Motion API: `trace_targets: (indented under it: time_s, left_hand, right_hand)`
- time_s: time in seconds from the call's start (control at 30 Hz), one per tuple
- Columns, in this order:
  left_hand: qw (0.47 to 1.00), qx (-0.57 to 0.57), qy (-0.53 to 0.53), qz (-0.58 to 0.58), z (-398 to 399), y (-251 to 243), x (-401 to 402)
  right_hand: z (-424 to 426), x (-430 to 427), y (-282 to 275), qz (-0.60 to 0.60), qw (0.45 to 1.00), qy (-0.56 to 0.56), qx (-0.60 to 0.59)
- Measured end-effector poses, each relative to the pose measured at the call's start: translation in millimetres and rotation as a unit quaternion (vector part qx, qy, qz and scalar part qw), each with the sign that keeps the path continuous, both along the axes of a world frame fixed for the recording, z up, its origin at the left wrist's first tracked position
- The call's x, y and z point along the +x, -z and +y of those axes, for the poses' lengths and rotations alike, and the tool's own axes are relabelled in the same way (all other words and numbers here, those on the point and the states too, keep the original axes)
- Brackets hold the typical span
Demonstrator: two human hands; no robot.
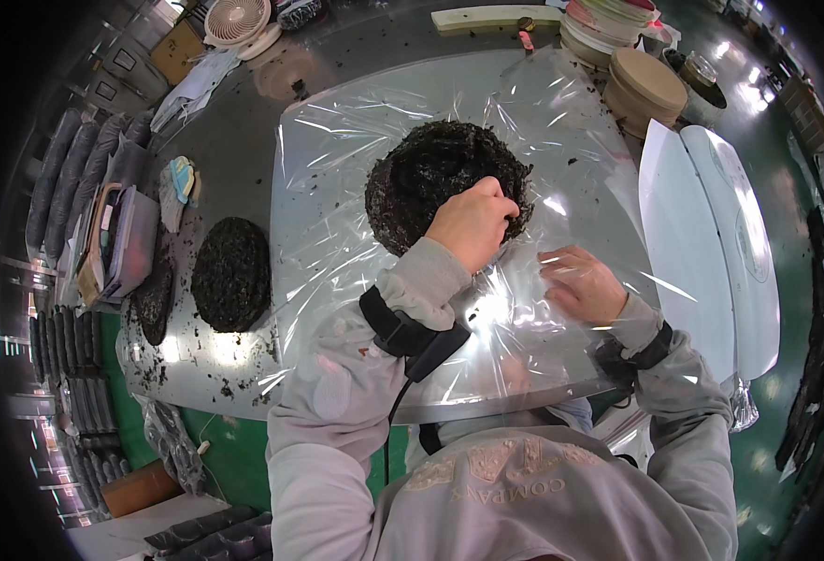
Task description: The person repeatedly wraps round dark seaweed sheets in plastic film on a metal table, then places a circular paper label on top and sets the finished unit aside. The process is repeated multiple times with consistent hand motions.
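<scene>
A thick round cake of dark, crumbly pressed material (447, 161) lies on a wide sheet of clear plastic film (342, 147) spread over the metal table. My left hand (473, 219) rests at the cake's near right edge, its fingers curled and pinching; whether film or a bit of the cake is between them is hidden. Under a raised part of the film, to the right of the cake, my right hand (583, 286) has its fingers apart and slightly bent. Another dark round cake (231, 275) sits on the table to the left, beside a flatter dark one (152, 301).
Stacked round boxes (644, 88) and a metal tin (703, 91) stand at the back right. White printed sheets (706, 245) hang over the right side. A plastic bin (131, 238), gloves (180, 184) and a small fan (236, 21) are on the left. Dark crumbs (227, 387) litter the table.
</scene>
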State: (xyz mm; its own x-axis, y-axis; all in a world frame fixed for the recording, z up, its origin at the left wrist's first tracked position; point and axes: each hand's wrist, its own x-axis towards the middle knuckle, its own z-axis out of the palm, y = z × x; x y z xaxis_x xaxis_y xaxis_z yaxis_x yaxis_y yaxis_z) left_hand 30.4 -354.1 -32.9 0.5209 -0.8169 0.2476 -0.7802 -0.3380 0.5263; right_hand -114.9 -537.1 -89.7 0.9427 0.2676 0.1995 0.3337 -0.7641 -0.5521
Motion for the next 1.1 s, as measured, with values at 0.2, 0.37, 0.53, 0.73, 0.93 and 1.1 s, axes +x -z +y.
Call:
trace_targets:
  time_s: [0.2,0.37,0.53,0.73,0.93,1.1]
  left_hand:
    - [0.999,0.021,0.029,0.009,0.7,-8.2,3.6]
    - [0.998,0.047,0.017,0.036,0.7,-9.5,3.6]
    - [0.998,0.059,0.000,0.034,-7.0,-11.8,-2.2]
    - [0.999,0.035,-0.008,0.005,-3.6,-11.4,-5.0]
    - [0.996,-0.061,-0.006,0.063,-9.7,-41.2,-12.1]
    - [0.993,-0.106,0.054,0.026,-20.5,-73.1,-45.4]
  right_hand:
    - [1.6,-0.1,1.9,-0.017,1.000,0.000,0.004]
    - [3.9,0.2,0.1,-0.015,1.000,-0.009,0.002]
    - [-1.5,-2.8,9.0,-0.031,0.999,-0.008,-0.014]
    - [3.1,-0.2,13.2,-0.047,0.998,-0.025,-0.022]
    - [-0.1,-7.4,24.2,-0.049,0.999,-0.007,-0.017]
    - [15.7,-19.5,26.9,-0.073,0.997,-0.002,0.021]
